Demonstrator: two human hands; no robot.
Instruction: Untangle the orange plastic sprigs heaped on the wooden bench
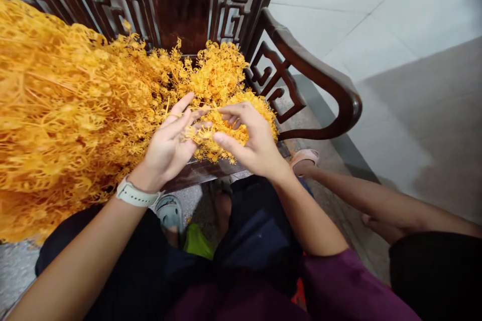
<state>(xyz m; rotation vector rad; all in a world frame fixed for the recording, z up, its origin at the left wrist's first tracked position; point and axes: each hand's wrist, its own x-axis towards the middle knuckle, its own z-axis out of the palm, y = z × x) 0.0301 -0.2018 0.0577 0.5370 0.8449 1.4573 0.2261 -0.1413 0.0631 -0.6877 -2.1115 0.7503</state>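
A big heap of orange-yellow plastic sprigs (pixel 68 110) covers the seat of a dark carved wooden chair (pixel 316 80). My left hand (pixel 171 143), with a white watch on the wrist, has its fingers bent around a small cluster of sprigs (pixel 205 133) at the heap's near right end. My right hand (pixel 250 138) meets it from the right, fingers curled and pinching the same cluster. Both hands hover over the chair's front edge.
The chair's curved armrest (pixel 339 95) rises to the right of my hands. Another person's bare leg (pixel 376 200) and pink sandal (pixel 305 158) stretch across the floor on the right. My feet in grey sandals (pixel 169 210) rest below, on a speckled floor.
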